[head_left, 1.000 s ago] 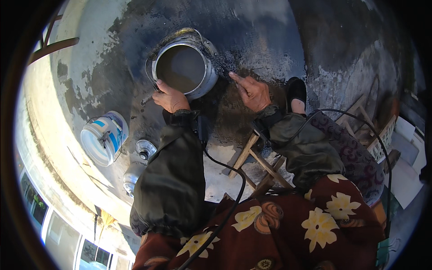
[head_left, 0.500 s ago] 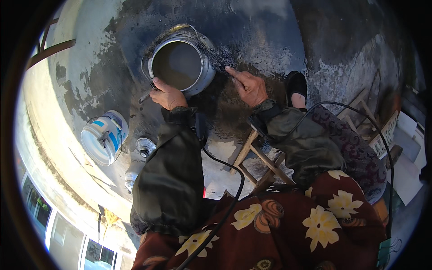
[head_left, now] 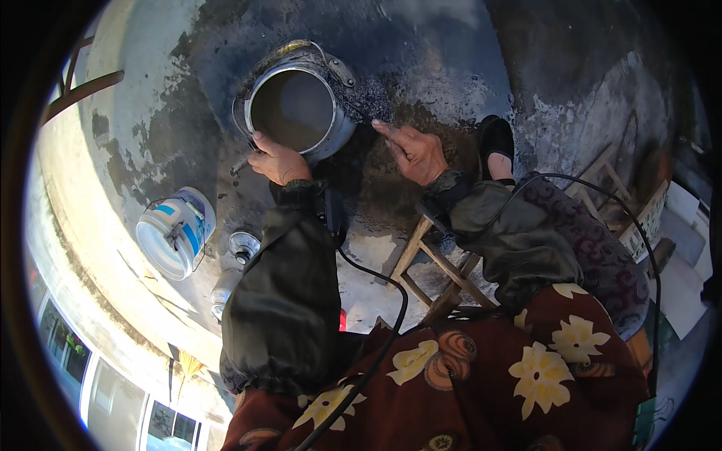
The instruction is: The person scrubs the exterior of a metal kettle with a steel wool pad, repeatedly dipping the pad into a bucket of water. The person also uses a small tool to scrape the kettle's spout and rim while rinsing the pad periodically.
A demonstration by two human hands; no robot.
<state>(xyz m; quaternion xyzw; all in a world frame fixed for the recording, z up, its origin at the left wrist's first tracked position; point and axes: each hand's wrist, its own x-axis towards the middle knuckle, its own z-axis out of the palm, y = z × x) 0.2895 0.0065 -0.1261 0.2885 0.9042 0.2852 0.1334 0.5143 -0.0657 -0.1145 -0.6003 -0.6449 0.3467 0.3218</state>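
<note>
A round metal pot with a pale rim, wire bail and sooty outer wall stands on the wet ground ahead of me. Cloudy grey-brown water fills much of it. My left hand grips its near left edge, thumb at the rim and the other fingers partly hidden. Just right of the pot is my right hand, its index finger stretched toward the blackened side and the other fingers curled. Nothing shows in that hand. Whether the fingertip touches the dark residue there, I cannot tell.
A white-and-blue bucket lies tilted at left, beside a metal lid-like piece and a silvery container. A wooden stool frame stands close in front of me. Black cables run past both arms. A dark shoe is at right.
The pot has shifted very slightly left with my left hand on it. My right hand has moved a little left, its index fingertip slightly nearer me.
</note>
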